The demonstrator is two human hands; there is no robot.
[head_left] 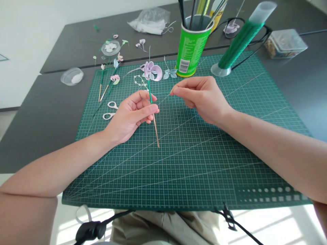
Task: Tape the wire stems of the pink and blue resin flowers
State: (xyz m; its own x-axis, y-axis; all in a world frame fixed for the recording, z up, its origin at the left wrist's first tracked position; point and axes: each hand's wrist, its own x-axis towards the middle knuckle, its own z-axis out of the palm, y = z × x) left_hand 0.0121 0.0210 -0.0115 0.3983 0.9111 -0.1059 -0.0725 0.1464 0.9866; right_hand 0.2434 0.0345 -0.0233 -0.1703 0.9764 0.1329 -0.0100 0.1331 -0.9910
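My left hand (133, 115) grips an artificial flower's wire stem (156, 131), held upright with a slight tilt over the mat. Green wrapping covers the stem's upper part, and its lower end is bare copper-coloured wire. At the top sits a lilac flower (154, 70) with curled petals. To the right, my right hand (201, 97) is closed in a pinch, apart from the stem. A very thin thread seems to run between the stem and its fingertips, hard to see against the mat. White-handled scissors (109, 116) lie partly hidden behind my left hand.
The green cutting mat (178, 163) covers the table's front. A green can (191, 51) of tools and a tall spool of green thread (238, 44) stand behind my right hand. Small finished flowers (114, 79), blue leaves (170, 73), clear dishes (72, 76) and a plastic box (286, 43) lie around.
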